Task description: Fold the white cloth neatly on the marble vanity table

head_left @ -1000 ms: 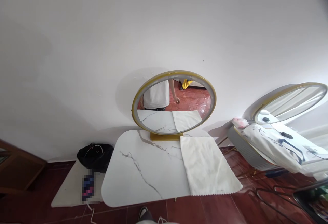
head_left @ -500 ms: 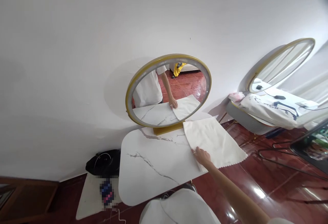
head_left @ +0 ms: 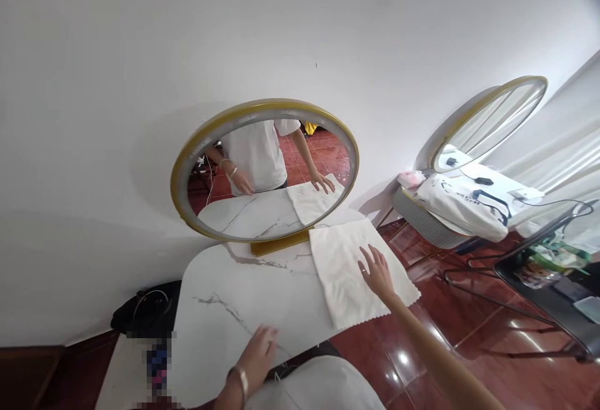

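Observation:
A white cloth point(head_left: 335, 266) with a scalloped edge lies spread over the right end of a white marble-patterned table point(head_left: 225, 291). My right hand point(head_left: 376, 272) is over the cloth with its fingers spread, holding nothing; whether it touches the fabric I cannot tell. Near the table's front edge is my left hand point(head_left: 257, 354), with a bracelet on the wrist. Its fingertips are blurred, but the fingers look stretched out and hold nothing. A round gold-framed mirror point(head_left: 272, 107) stands at the back of the table and reflects both hands and the cloth.
A white seat point(head_left: 323, 385) stands at the front. Beside the table's left end is a black bag point(head_left: 147, 310). On the right, another gold-framed mirror point(head_left: 492, 122), a white printed bag point(head_left: 462, 204) and a dark chair point(head_left: 553, 272) with items on it stand above red floor tiles.
My right hand has let go of the cloth's left edge and moved right, its fingers now spread. My left hand has come into view. The cloth's right part is flatter, and the view has turned right.

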The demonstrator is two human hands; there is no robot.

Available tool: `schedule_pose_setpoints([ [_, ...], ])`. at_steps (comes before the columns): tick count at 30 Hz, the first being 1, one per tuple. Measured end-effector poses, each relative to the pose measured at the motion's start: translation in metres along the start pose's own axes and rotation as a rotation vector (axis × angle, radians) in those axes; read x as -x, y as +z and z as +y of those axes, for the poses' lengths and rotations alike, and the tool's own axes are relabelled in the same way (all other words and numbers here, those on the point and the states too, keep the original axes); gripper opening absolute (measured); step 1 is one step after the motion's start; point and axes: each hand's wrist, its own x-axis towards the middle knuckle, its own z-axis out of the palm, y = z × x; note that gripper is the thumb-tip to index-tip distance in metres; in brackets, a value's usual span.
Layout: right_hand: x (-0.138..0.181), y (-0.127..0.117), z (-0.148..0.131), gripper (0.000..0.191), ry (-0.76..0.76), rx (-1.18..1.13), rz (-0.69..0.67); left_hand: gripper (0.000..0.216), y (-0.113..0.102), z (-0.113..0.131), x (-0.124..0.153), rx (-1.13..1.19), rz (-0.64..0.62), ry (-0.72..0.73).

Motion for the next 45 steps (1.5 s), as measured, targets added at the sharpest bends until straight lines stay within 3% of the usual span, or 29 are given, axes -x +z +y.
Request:
schedule_pose_setpoints([
  [4,-0.038,0.014,0.029,0.052,-0.008,0.030,0.000,0.044,0.043,0.086,-0.153,0.064,-0.030,0.075],
  [6,-0.055,0.027,0.034,0.054,-0.013,0.044,-0.024,0.049,0.069,0.122,-0.207,0.000,0.007,0.038],
  [8,-0.066,0.042,0.036,0.055,-0.012,0.060,-0.057,0.054,0.096,0.141,-0.241,-0.067,0.034,0.023],
  [11,-0.070,0.061,0.040,0.056,-0.015,0.086,-0.093,0.055,0.131,0.139,-0.259,-0.123,0.091,0.054],
  [14,-0.075,0.071,0.045,0.057,-0.032,0.120,-0.080,0.055,0.149,0.127,-0.265,-0.135,0.169,0.060],
  [19,-0.108,0.071,0.050,0.056,-0.042,0.119,-0.107,0.053,0.140,0.127,-0.295,-0.110,0.177,-0.008],
  [25,-0.152,0.071,0.041,0.058,-0.047,0.093,-0.166,0.049,0.129,0.143,-0.348,-0.129,0.107,-0.318],
  [30,-0.177,0.077,0.031,0.059,-0.013,0.050,-0.208,0.047,0.127,0.135,-0.382,-0.105,0.062,-0.305],
  [34,-0.184,0.081,0.029,0.059,-0.010,0.016,-0.185,0.049,0.125,0.134,-0.372,-0.101,0.039,-0.228],
  [36,-0.183,0.079,0.032,0.059,-0.019,-0.004,-0.197,0.053,0.124,0.138,-0.346,-0.108,0.028,-0.133],
  [39,-0.166,0.070,0.043,0.060,-0.044,-0.025,-0.247,0.060,0.126,0.145,-0.284,-0.133,0.030,0.029],
  [42,-0.115,0.055,0.059,0.059,-0.111,-0.017,-0.230,0.061,0.128,0.149,-0.219,-0.166,0.037,0.081],
  [45,-0.036,0.039,0.074,0.059,-0.169,0.001,-0.180,0.063,0.129,0.154,-0.171,-0.186,0.033,0.095],
])
